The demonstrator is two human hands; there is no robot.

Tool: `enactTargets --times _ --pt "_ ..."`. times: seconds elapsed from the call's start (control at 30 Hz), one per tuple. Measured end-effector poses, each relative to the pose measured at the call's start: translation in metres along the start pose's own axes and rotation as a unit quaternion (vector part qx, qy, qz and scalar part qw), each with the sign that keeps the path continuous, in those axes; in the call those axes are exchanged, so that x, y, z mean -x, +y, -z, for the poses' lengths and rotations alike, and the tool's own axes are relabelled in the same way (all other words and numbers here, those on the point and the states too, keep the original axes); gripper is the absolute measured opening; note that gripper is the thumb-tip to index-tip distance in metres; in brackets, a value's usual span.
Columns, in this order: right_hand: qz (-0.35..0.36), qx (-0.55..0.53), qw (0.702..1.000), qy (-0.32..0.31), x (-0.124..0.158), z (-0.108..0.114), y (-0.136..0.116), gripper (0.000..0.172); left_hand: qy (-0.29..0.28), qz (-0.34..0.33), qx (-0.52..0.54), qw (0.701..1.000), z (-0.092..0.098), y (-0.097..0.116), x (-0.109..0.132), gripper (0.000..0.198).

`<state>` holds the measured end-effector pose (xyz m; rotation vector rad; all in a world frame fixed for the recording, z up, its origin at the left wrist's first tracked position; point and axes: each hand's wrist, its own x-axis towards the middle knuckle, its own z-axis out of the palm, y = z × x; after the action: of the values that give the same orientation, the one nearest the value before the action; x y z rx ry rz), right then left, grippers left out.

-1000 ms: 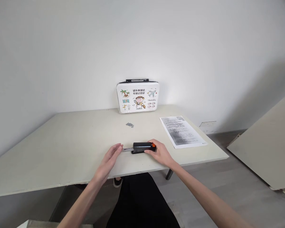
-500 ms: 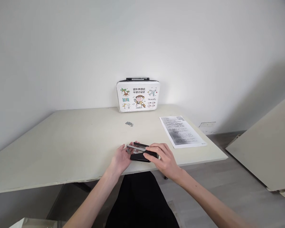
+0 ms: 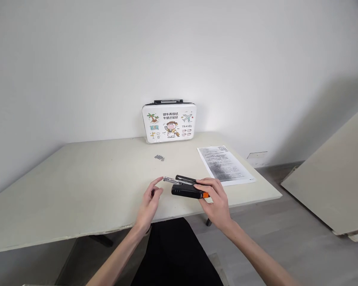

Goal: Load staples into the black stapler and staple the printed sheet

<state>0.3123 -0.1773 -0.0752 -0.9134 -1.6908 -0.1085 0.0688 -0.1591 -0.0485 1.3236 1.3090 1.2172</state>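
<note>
My right hand (image 3: 216, 200) grips a black stapler (image 3: 186, 191) by its rear end, where an orange part (image 3: 205, 195) shows. The stapler is spread apart above the table's front edge, its silver staple channel (image 3: 173, 180) sticking out to the left. At the tip of that channel is the index finger of my left hand (image 3: 149, 204), touching or nearly so. The left thumb stands apart from that finger, the other fingers are curled, and nothing shows in the hand. Farther back on the table lie several grey staple strips (image 3: 159, 157).
A white case (image 3: 169, 123) with cartoon prints and a black handle stands against the wall. On the right of the white table (image 3: 86, 178) lies a printed sheet of paper (image 3: 226, 165). Beyond the table's right end is a pale panel (image 3: 331, 171).
My left hand has drawn out from under the stapler, its index finger now at the channel tip. The right hand has moved slightly right and turned the stapler, bringing its orange part into view.
</note>
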Motion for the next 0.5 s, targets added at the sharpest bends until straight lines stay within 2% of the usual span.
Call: enactTargets --times 0.07,0.17,0.27,0.33,0.4,0.5 --pt "-0.029 -0.004 1.0 0.007 0.0 -0.005 -0.002 0.05 -0.028 -0.027 -0.05 0.998 -0.002 0.002 0.005 0.051" --pt "-0.073 -0.015 0.997 0.01 -0.003 -0.018 -0.006 0.034 -0.071 -0.06 -0.057 0.994 -0.005 0.004 0.007 0.054" --pt "-0.117 -0.03 0.993 0.0 -0.01 -0.037 -0.009 0.021 -0.08 -0.047 -0.031 0.995 -0.001 0.002 0.003 0.049" --pt "-0.153 -0.039 0.987 -0.021 -0.018 -0.056 -0.008 0.014 -0.048 -0.009 0.03 0.998 0.007 -0.001 -0.002 0.046" --pt "-0.191 -0.056 0.979 -0.046 -0.028 -0.08 -0.003 0.016 -0.001 0.039 0.145 0.989 0.019 -0.006 -0.009 0.044" --pt "-0.237 -0.089 0.965 -0.072 -0.047 -0.126 0.006 0.024 0.046 0.127 0.344 0.929 0.036 -0.013 -0.018 0.032"
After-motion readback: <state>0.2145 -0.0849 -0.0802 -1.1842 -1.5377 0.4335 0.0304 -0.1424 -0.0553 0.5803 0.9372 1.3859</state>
